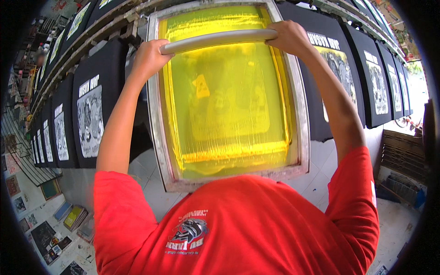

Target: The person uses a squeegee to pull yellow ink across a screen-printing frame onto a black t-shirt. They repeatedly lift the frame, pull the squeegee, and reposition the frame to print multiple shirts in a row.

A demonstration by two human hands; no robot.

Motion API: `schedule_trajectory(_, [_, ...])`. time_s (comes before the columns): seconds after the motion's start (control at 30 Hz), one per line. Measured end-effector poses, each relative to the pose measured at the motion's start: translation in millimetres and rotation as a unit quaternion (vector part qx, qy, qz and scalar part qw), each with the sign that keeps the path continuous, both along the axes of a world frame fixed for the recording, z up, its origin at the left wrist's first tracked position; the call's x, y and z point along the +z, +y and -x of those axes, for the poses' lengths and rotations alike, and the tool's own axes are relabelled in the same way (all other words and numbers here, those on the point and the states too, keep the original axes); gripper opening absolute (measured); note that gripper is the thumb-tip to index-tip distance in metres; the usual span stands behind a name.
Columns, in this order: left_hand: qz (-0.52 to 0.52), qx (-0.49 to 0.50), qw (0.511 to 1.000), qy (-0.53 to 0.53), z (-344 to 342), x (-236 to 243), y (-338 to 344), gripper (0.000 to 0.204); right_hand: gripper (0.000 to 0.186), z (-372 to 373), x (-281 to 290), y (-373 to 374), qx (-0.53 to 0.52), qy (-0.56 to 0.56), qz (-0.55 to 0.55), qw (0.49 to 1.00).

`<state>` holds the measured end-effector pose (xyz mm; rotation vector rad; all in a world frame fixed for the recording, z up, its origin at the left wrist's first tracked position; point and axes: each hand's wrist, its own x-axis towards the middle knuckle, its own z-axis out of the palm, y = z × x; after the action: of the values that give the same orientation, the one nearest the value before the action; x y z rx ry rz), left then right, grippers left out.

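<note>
A long grey squeegee [215,40] lies across the far part of a screen printing frame [302,114]. My left hand [153,56] is closed around its left end, and my right hand [289,36] grips the right end. Below the squeegee stretches the yellow-green mesh [229,128], with a faint printed picture showing through it. Thick yellow ink [238,150] forms a band along the near end, and more streaks run down both sides. A small orange-yellow patch [201,86] sits on the mesh. The squeegee's lower edge is hidden under its handle.
Black printed T-shirts [91,105] on boards line up to my left, and more black T-shirts [339,68] stand in a row to my right. Wooden rails [91,34] run behind the left row. A slatted crate [401,153] stands at the right. Flat prints [48,240] lie lower left.
</note>
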<state>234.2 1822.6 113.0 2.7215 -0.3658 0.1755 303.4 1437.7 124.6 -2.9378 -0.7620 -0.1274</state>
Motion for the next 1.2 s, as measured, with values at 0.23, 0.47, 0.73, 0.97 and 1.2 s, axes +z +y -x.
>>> schedule_trajectory(0.23, [0.012, -0.025, 0.999, 0.039, 233, -12, -33, 0.036, 0.026, 239, -13, -50, -0.005, 0.082, -0.067, 0.994])
schedule_trajectory(0.47, [0.047, -0.006, 0.998, 0.038, 351, -38, -58, 0.045, 0.030, 357, -25, -51, 0.024, 0.028, -0.122, 0.992])
schedule_trajectory(0.73, [0.015, -0.012, 0.999, -0.045, 328, -69, -56, 0.035, 0.028, 336, -61, -45, 0.027, -0.044, -0.096, 0.994])
schedule_trajectory(0.97, [-0.003, -0.011, 1.000, -0.026, 230, -76, -39, 0.049, 0.038, 234, -65, -37, 0.040, -0.009, -0.086, 0.995])
schedule_trajectory(1.2, [-0.040, -0.004, 0.998, -0.049, 115, -88, -17, 0.046, 0.039, 110, -90, -25, 0.063, -0.062, -0.094, 0.992])
